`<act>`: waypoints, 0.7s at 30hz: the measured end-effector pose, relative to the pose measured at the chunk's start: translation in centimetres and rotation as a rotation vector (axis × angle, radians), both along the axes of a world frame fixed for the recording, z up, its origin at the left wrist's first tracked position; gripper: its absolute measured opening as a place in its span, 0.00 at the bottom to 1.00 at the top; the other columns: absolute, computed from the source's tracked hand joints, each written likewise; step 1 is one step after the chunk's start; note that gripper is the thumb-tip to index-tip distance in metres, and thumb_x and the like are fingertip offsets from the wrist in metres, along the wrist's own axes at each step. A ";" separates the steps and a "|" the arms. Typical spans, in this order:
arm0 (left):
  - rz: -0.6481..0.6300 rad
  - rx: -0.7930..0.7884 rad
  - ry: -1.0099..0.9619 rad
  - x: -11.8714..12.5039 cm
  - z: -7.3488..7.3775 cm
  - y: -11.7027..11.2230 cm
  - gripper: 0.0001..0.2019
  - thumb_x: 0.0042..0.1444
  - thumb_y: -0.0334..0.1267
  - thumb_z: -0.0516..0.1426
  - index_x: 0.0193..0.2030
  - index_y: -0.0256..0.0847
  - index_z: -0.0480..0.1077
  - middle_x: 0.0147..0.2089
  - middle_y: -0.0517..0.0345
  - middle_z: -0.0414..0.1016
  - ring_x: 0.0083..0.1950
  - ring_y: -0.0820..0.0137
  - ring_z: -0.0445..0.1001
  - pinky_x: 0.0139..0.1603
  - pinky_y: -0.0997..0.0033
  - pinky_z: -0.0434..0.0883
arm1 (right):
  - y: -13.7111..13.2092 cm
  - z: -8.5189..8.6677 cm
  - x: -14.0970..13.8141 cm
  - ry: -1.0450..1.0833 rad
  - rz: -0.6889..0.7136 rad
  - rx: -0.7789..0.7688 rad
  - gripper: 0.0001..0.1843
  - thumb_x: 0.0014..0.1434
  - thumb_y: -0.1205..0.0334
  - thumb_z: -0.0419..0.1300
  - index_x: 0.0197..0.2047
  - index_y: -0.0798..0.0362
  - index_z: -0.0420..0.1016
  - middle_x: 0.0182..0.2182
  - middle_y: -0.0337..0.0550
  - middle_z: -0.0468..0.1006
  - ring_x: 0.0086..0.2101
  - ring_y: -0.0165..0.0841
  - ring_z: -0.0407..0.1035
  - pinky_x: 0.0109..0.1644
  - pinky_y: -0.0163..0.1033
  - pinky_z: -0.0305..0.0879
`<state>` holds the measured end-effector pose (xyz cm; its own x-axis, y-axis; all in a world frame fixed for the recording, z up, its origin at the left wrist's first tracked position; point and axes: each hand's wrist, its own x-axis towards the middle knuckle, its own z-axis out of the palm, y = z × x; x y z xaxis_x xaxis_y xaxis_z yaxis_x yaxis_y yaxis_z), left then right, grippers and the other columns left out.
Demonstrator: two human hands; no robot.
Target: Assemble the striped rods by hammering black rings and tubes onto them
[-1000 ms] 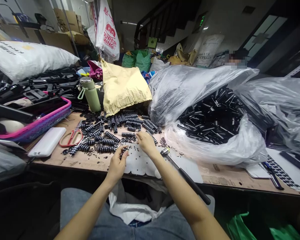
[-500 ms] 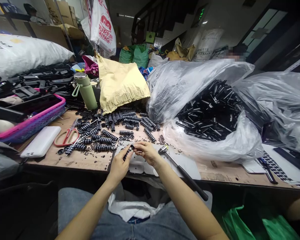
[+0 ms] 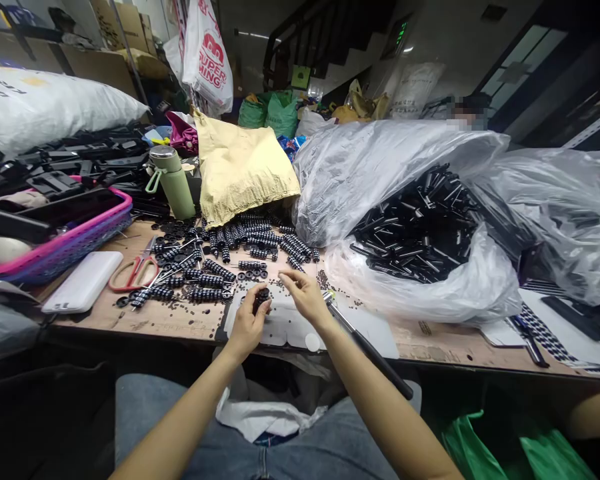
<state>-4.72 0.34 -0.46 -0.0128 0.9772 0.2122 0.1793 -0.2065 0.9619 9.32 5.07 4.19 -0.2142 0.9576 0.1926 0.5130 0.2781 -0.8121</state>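
Note:
My left hand (image 3: 245, 330) is closed around a short black ribbed piece (image 3: 262, 295) held above a white sheet (image 3: 285, 327) at the table's front edge. To its right, my right hand (image 3: 306, 298) has thumb and fingertips drawn together over the table; whether anything small is between them I cannot tell. Just beyond the hands lie a few black discs (image 3: 253, 275) beside a ribbed black roller (image 3: 250, 265). Many similar rollers (image 3: 233, 238) are heaped behind. Tiny dark rings (image 3: 325, 281) are scattered near my right hand. Under my right forearm rests a tool with a metal shaft and black handle (image 3: 375, 357).
Red-handled scissors (image 3: 135, 272), a white power bank-like block (image 3: 84, 281) and a pink-rimmed basket (image 3: 75, 230) stand left. Behind are a green bottle (image 3: 174, 183) and a yellow sack (image 3: 247, 167). An open plastic bag (image 3: 425, 293) of black tubes fills the right.
My right hand has parted from my left hand and moved up and to the right. My left hand still holds the ribbed piece, now turned more end-on.

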 end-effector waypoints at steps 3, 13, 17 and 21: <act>-0.028 -0.033 -0.001 -0.2 -0.1 0.1 0.17 0.58 0.42 0.47 0.53 0.43 0.56 0.41 0.54 0.67 0.33 0.73 0.68 0.38 0.70 0.67 | 2.9 -1.0 0.8 -0.230 -0.111 0.065 0.13 0.58 0.59 0.49 0.41 0.53 0.71 0.39 0.43 0.74 0.38 0.31 0.68 0.42 0.37 0.64; -0.055 -0.089 -0.095 0.1 -0.3 0.1 0.20 0.58 0.44 0.45 0.57 0.43 0.54 0.34 0.57 0.64 0.31 0.73 0.65 0.35 0.72 0.65 | 9.6 -1.6 1.5 -0.531 -0.305 0.167 0.12 0.57 0.67 0.48 0.43 0.54 0.69 0.42 0.47 0.71 0.44 0.36 0.59 0.49 0.39 0.55; -0.034 -0.124 -0.091 0.0 -0.2 0.2 0.21 0.58 0.46 0.45 0.57 0.43 0.54 0.33 0.59 0.63 0.29 0.75 0.64 0.32 0.75 0.65 | 10.5 0.0 7.5 -0.640 -0.487 0.124 0.16 0.59 0.67 0.45 0.48 0.56 0.65 0.47 0.50 0.67 0.47 0.37 0.57 0.48 0.41 0.53; -0.027 -0.134 -0.052 0.4 0.1 0.2 0.22 0.56 0.47 0.47 0.56 0.42 0.57 0.31 0.59 0.65 0.26 0.75 0.64 0.28 0.75 0.65 | 10.5 0.6 14.8 -0.750 -0.646 0.003 0.18 0.53 0.70 0.50 0.48 0.62 0.64 0.46 0.59 0.67 0.47 0.44 0.56 0.46 0.47 0.50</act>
<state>-4.30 0.53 -0.35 0.0061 0.9969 0.0790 0.1243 -0.0792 0.9891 24.10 15.58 4.80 0.2821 0.9331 0.2230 0.9479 -0.2352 -0.2150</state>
